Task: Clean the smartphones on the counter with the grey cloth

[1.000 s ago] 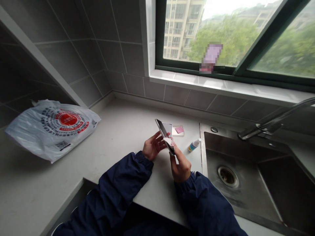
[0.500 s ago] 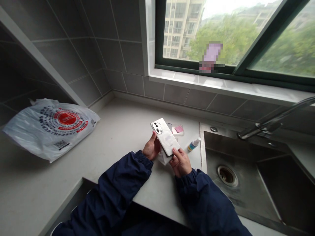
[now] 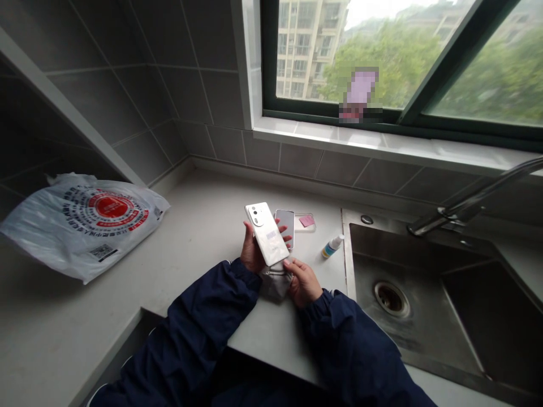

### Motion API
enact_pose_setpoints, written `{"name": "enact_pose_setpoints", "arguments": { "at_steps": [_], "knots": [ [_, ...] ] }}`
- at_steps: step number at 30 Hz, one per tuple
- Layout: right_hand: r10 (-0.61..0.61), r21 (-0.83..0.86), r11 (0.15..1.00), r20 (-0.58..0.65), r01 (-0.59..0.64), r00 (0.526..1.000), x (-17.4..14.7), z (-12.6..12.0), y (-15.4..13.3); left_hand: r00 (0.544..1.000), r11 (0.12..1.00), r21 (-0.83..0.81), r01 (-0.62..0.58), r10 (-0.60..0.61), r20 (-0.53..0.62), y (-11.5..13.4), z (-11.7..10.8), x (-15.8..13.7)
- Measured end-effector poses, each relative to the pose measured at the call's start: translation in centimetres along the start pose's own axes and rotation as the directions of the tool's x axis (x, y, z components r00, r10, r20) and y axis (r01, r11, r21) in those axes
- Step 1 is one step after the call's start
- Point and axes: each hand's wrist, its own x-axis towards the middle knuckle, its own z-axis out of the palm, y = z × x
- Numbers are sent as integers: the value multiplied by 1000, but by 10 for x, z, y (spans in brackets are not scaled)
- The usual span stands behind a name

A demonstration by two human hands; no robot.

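Observation:
A white smartphone (image 3: 267, 233) lies back side up in my left hand (image 3: 251, 254), its camera island toward the far end. My left thumb is along one long edge and the fingertips come out past the other. At the phone's near end, my right hand (image 3: 306, 284) is closed on a crumpled grey cloth (image 3: 276, 284), which hangs below the phone. The right thumb is close to the phone's lower corner; whether it touches the phone I cannot tell. Just behind my left fingertips, a second phone or flat screen-like slab (image 3: 290, 217) lies on the counter.
A clear case (image 3: 311, 228) with a pink piece (image 3: 306, 221) on it lies behind the slab. A small spray bottle (image 3: 332, 247) stands near the steel sink (image 3: 347, 254) with its faucet (image 3: 441, 217). A white plastic bag (image 3: 85, 226) is on the counter's left.
The phone has moved left and turned more upright, now resting in my left hand. My right hand has slid off its lower corner toward the cloth, which shows more. The view shifted slightly.

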Motion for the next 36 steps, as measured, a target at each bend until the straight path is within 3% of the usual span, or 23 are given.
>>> {"name": "enact_pose_setpoints", "arguments": {
  "at_steps": [4,10,13,15,17,18,19,21,29,36],
  "knots": [
    [-151,-37,988,-144,147,978,10,-9,1,997,998,-3,-59,59,-51,5,0,-1],
    [-411,-193,910,-297,368,862,7,-12,-3,988,995,19,-99,101,-120,9,1,-1],
    [-543,-341,823,-240,454,805,-8,-6,-5,990,998,27,-56,59,-131,6,2,-1],
    [-673,-641,525,90,560,734,-16,-2,-2,990,999,22,-27,30,-137,3,4,-1],
    [-585,-738,179,452,651,673,-21,1,2,990,1000,14,-6,8,-138,1,5,-2],
    [-501,-743,38,565,668,656,-22,2,4,991,1000,9,4,-3,-137,0,5,-2],
    [-420,-736,-73,635,674,648,-22,2,6,991,1000,3,19,-18,-133,0,5,-3],
    [-327,-728,-214,682,652,654,-22,2,6,990,998,-13,58,-59,-126,0,4,-3],
    [-176,-636,-427,755,642,631,-25,6,5,981,989,1,151,-150,-122,-3,1,-4],
    [-281,-728,-480,656,489,700,-15,-1,16,985,988,-17,151,-152,-87,-6,4,-7]
  ]
}}
